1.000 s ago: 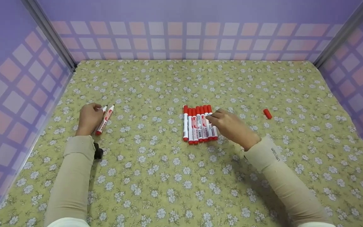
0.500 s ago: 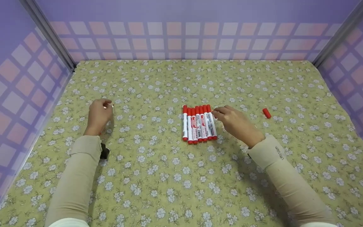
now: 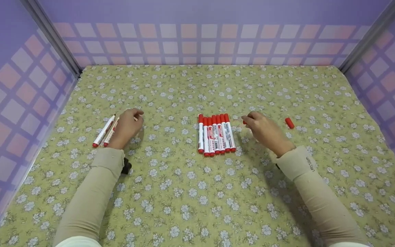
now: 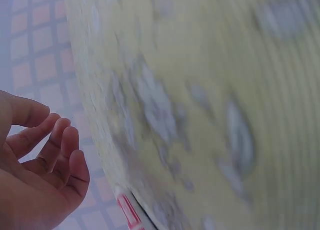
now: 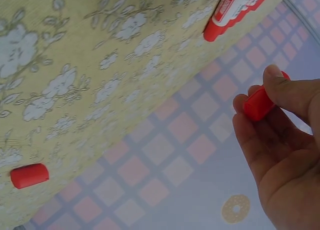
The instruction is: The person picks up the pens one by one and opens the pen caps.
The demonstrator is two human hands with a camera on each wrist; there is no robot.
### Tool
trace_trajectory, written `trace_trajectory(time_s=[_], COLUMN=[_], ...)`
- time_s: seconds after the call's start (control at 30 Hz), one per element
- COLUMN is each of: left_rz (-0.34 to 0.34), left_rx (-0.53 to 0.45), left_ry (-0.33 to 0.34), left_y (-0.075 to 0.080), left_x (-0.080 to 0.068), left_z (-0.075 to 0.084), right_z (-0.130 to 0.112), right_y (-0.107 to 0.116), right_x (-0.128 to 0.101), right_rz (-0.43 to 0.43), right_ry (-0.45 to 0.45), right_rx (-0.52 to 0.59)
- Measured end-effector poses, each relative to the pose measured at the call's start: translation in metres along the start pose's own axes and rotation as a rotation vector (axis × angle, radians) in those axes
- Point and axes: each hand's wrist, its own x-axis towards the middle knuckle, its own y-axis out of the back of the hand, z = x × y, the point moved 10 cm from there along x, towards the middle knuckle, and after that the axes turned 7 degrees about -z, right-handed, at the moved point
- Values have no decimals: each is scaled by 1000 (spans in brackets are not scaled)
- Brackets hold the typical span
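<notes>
My right hand [image 3: 265, 130] pinches a red marker cap [image 5: 259, 104] between thumb and fingers, above the cloth to the right of a row of capped markers [image 3: 216, 137]. Those lie side by side, white-bodied, their red caps pointing away. My left hand [image 3: 126, 125] holds nothing; its fingers are loosely bent, as the left wrist view [image 4: 45, 165] shows. Just left of it lie two uncapped white markers, the outer marker [image 3: 103, 131] in full sight and the inner marker [image 3: 110, 133] partly hidden by the hand. Both have red ends toward me.
A loose red cap [image 3: 289, 122] lies on the flowered tablecloth [image 3: 183, 199], right of my right hand. Purple checked walls [image 3: 197, 37] close off the table at the back and both sides.
My left hand has moved right, away from the two uncapped markers, uncovering them. The right hand has drawn off to the right of the marker row, with the red cap now showing in it.
</notes>
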Motion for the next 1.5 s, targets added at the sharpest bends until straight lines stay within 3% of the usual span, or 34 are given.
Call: trace_trajectory(time_s=[0.2, 0.47, 0.8, 1.0, 1.27, 1.5], left_rz=[-57, -137, -227, -283, -326, -357], left_rx=[-24, -72, -63, -64, -62, -69], left_ry=[-51, -48, -92, -83, -85, -86], left_y=[-21, -46, -79, -100, -119, -134], left_x=[0, -1, -4, -3, 0, 1], left_z=[21, 36, 61, 70, 82, 92], right_z=[17, 42, 70, 83, 106, 120], right_y=[-2, -4, -13, -10, -12, -12], right_x=[-2, -9, -19, -25, -33, -41], right_rz=[-7, -9, -87, -45, -56, -45], right_ry=[-74, -138, -253, -282, -367, -368], right_rx=[-2, 85, 161, 214, 277, 326])
